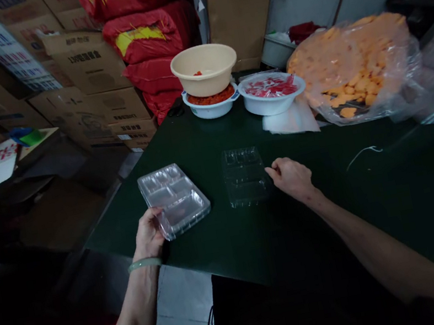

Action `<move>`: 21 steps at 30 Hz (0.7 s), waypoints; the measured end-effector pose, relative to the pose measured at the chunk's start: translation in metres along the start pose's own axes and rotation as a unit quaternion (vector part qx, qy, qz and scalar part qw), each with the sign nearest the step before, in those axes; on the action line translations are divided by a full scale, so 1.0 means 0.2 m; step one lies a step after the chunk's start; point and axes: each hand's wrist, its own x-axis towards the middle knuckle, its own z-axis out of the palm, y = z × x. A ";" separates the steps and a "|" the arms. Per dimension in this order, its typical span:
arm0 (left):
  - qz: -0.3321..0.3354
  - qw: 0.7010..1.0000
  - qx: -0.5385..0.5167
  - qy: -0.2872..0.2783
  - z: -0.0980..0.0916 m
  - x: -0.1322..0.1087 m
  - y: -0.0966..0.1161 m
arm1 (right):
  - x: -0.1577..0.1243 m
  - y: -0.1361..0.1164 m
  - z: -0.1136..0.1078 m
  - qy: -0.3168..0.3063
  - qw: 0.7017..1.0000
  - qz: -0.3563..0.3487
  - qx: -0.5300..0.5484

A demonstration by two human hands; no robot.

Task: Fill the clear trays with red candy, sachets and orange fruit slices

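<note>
Resting on the dark green surface [222, 240], a stack of clear compartment trays [174, 199] is gripped at its near corner by the left hand [148, 235], fingers closed on the rim. Just to its right, a single clear tray [244, 175] lies flat and apart from the stack, and its right edge is touched by the fingertips of the right hand [292, 177], which is loosely curled and grasps nothing. Every compartment seen is unfilled, so the work is judged barely begun. Farther back, a beige bowl [204, 68] sits on a white bowl of red bits [211, 102], beside a white bowl of red packets [272, 92] and a bag of orange pieces [351, 68].
</note>
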 end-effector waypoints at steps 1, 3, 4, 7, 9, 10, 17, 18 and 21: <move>-0.004 1.000 0.003 -0.006 -0.01 0.00 -0.02 | 0.03 0.02 0.01 -0.036 0.999 0.030 0.000; -0.002 1.000 0.010 -0.021 -0.03 0.01 -0.04 | 0.09 0.05 0.03 -0.118 0.991 0.057 0.033; 0.002 1.000 0.015 -0.026 -0.04 0.01 -0.05 | 0.12 0.04 0.05 -0.143 0.986 0.059 0.055; 0.012 0.999 0.024 -0.028 -0.06 0.02 -0.05 | 0.17 0.01 0.09 -0.149 0.982 0.048 0.108; 0.010 0.999 0.025 -0.033 -0.07 0.02 -0.05 | 0.19 -0.01 0.12 -0.141 0.979 0.049 0.138; 0.008 0.999 0.026 -0.036 -0.07 0.02 -0.05 | 0.19 -0.02 0.13 -0.138 0.977 0.054 0.154; 0.006 0.999 0.024 -0.025 -0.05 0.01 -0.04 | 0.21 -0.03 0.12 -0.144 0.948 0.083 0.271; 0.007 0.999 0.023 -0.021 -0.05 0.01 -0.04 | 0.21 -0.04 0.12 -0.136 0.947 0.085 0.280; 0.005 1.000 0.020 -0.019 -0.03 -0.01 -0.04 | 0.16 -0.07 0.10 -0.085 0.951 0.079 0.286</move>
